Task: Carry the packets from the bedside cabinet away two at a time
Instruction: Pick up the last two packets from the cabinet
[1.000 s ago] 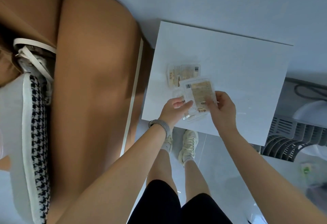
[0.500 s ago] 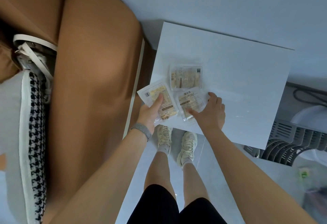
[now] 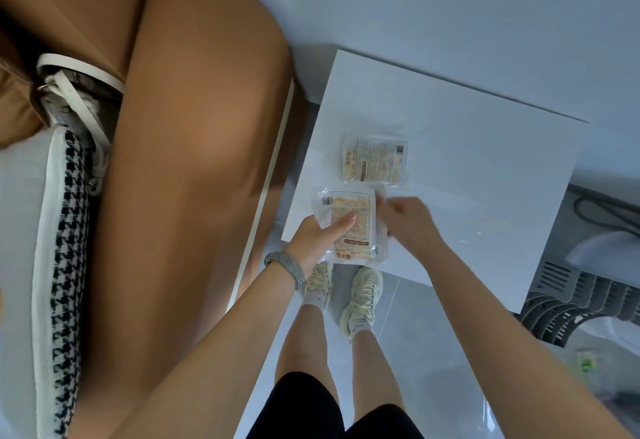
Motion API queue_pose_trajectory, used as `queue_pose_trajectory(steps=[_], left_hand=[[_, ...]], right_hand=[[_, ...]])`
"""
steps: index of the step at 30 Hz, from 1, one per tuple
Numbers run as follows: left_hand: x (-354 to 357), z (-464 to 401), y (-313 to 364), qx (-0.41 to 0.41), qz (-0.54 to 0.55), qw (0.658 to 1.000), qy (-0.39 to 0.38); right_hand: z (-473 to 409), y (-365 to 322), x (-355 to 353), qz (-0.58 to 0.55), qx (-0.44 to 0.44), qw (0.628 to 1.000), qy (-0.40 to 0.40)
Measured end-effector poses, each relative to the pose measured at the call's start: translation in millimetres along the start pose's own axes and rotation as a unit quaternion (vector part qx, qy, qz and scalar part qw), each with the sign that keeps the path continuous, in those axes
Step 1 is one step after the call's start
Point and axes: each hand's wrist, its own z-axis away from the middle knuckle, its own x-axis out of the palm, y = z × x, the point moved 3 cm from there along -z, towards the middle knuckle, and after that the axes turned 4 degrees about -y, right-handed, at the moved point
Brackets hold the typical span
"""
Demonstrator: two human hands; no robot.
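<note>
A: Left hand (image 3: 320, 236) – a packet (image 3: 348, 222) is being pinched, thumb lying across its printed face, fingers hidden beneath. The packet is being held over the near edge of the white bedside cabinet (image 3: 467, 175), near its left corner.

B: A second packet (image 3: 381, 248) is being seen just under the first, only its right and lower edges showing. Whether it is being gripped by the same hand or by the other cannot be told.

A: Right hand (image 3: 410, 222) – blurred. It is being held at the right edge of the stacked pair, fingers curled toward it; whether a pinch is being made cannot be told.

B: Third packet (image 3: 375, 161) – lying flat on the cabinet top, just beyond the held pair, barcode at its far right corner. It is not being touched.

A: A grey band (image 3: 287, 267) is being worn at the left wrist. A tan upholstered headboard (image 3: 194, 161) is being seen left of the cabinet, a houndstooth cushion (image 3: 65, 265) further left.
</note>
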Motion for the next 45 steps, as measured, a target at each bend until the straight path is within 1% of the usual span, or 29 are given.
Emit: queue_pose_trajectory(steps=[1,2,3,4,5,7,8,9,11,12,13,15,16,20,23,25,26,28,29,31,33,34,35,38,39,40,41,43,45], left_hand=[[-2.1,-1.4,0.2,0.005,0.008,1.000,0.015],[-4.4,-2.4,0.3,0.008,0.015,1.000,0.026],[-6.9,-3.4,0.0,0.010,0.028,0.999,0.036],[-9.0,-3.6,0.3,0.013,0.047,0.998,0.043],[-11.2,-3.6,0.3,0.015,0.067,0.996,0.050],[-16.9,-3.1,1.0,0.021,0.103,0.992,0.076],[-20.4,-2.9,1.1,0.023,0.119,0.988,0.091],[-24.1,-2.6,0.8,0.022,0.130,0.986,0.105],[-31.8,-1.2,0.6,0.019,0.141,0.982,0.128],[-34.9,0.0,0.3,0.017,0.145,0.980,0.137],[-37.8,1.1,-0.5,0.014,0.149,0.978,0.145],[-41.6,3.2,-0.4,0.012,0.149,0.977,0.155],[-42.4,3.8,-0.3,0.012,0.148,0.976,0.158],[-41.6,3.1,-0.2,0.010,0.148,0.975,0.164],[-38.8,0.8,0.9,0.008,0.146,0.977,0.154],[-37.3,-1.1,1.8,0.007,0.140,0.978,0.152],[-36.7,-2.3,2.5,0.008,0.137,0.979,0.152],[-35.1,-4.6,4.6,0.012,0.138,0.979,0.153],[-34.4,-5.4,5.8,0.014,0.139,0.978,0.155],[-32.9,-6.4,7.7,0.016,0.141,0.977,0.158],[-30.9,-7.1,8.8,0.017,0.146,0.976,0.159],[-30.2,-7.5,8.7,0.015,0.148,0.976,0.158],[-29.2,-8.1,8.2,0.011,0.147,0.976,0.160],[-27.4,-9.9,6.0,0.005,0.141,0.976,0.168],[-27.1,-10.5,5.1,0.005,0.139,0.976,0.170],[-27.2,-10.9,4.2,0.005,0.136,0.976,0.171],[-27.1,-10.9,3.3,0.003,0.133,0.976,0.171],[-26.8,-9.7,1.5,-0.003,0.137,0.975,0.173],[-26.8,-8.1,-0.2,-0.009,0.148,0.973,0.179]], right_hand=[[-7.7,-8.5,-11.1,0.039,-0.026,0.996,0.077],[-15.0,-19.9,-22.4,0.063,-0.069,0.984,0.150],[-22.0,-33.1,-31.2,0.095,-0.116,0.969,0.194],[-31.5,-45.8,-35.4,0.155,-0.154,0.957,0.192],[-42.7,-52.7,-34.4,0.239,-0.174,0.942,0.158],[-60.9,-56.9,-27.4,0.405,-0.185,0.890,0.097],[-66.9,-56.2,-26.3,0.454,-0.178,0.868,0.096],[-72.1,-53.3,-27.6,0.476,-0.166,0.857,0.110],[-73.2,-48.1,-31.9,0.458,-0.160,0.862,0.147],[-72.7,-43.0,-33.7,0.430,-0.167,0.873,0.158],[-70.0,-37.1,-35.2,0.390,-0.169,0.892,0.155],[-64.0,-20.7,-37.4,0.289,-0.154,0.935,0.135],[-61.1,-12.0,-37.7,0.252,-0.150,0.947,0.127],[-47.1,7.1,-38.5,0.194,-0.131,0.968,0.084],[-43.7,-1.1,-42.4,0.144,-0.137,0.979,0.038],[-48.4,-15.2,-44.3,0.163,-0.148,0.975,0.021],[-51.8,-24.9,-46.5,0.184,-0.165,0.968,0.035],[-59.8,-43.9,-48.7,0.260,-0.214,0.938,0.078],[-62.8,-53.1,-47.3,0.305,-0.234,0.920,0.081],[-71.1,-62.1,-40.3,0.412,-0.230,0.881,0.030],[-77.8,-59.2,-32.6,0.499,-0.197,0.844,-0.010],[-79.2,-55.9,-30.1,0.513,-0.185,0.838,-0.012],[-78.5,-53.0,-28.4,0.510,-0.180,0.841,-0.004],[-72.8,-43.6,-27.1,0.494,-0.174,0.850,0.057],[-70.2,-41.1,-27.0,0.487,-0.170,0.854,0.075],[-68.0,-37.7,-26.9,0.462,-0.158,0.868,0.088],[-64.8,-34.7,-27.5,0.420,-0.136,0.892,0.092],[-59.6,-26.4,-26.2,0.323,-0.086,0.939,0.075],[-55.2,-19.1,-24.5,0.214,-0.065,0.973,0.050]])
